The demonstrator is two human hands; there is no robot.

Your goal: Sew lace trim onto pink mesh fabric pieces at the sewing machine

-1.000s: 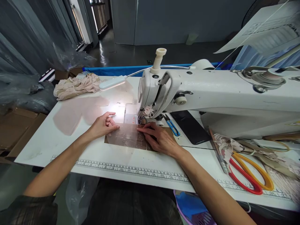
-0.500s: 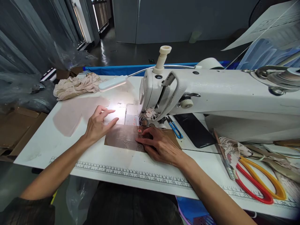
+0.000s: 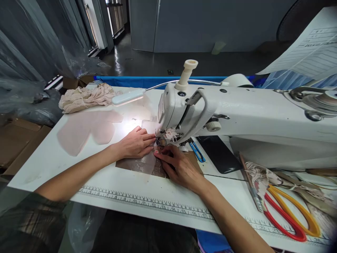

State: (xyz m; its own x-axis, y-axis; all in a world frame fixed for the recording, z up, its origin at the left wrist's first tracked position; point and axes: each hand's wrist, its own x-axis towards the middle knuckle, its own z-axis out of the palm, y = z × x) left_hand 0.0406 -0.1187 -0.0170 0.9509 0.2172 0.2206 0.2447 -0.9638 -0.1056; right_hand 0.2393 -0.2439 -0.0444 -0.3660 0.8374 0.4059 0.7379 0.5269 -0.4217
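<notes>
My left hand [image 3: 138, 143] lies flat on a sheer pale fabric piece [image 3: 137, 164], fingers stretched out together towards the needle area of a white sewing machine [image 3: 168, 105]. Just in front of the presser foot [image 3: 161, 141], my right hand [image 3: 176, 163] has its fingertips closed on the fabric's right edge. A small white and red label [image 3: 156, 151] shows at those fingertips. Beneath the fabric is a brown metallic plate [image 3: 193, 160] set in the table. My fingers partly hide the fabric edge by the needle.
Pale pink cut pieces [image 3: 79, 133] lie left, with bundled lace [image 3: 86, 96] behind them. A small lamp [image 3: 129, 97] lights the sewing spot. Blue thread snips [image 3: 197, 151], a black phone [image 3: 221, 154] and red-and-yellow-handled scissors [image 3: 292, 214] lie right. A printed ruler [image 3: 147, 204] runs along the front edge.
My left hand has moved right from the lit tabletop and flattened on the fabric beside the needle. My right hand stays near the label. The camera view has shifted slightly.
</notes>
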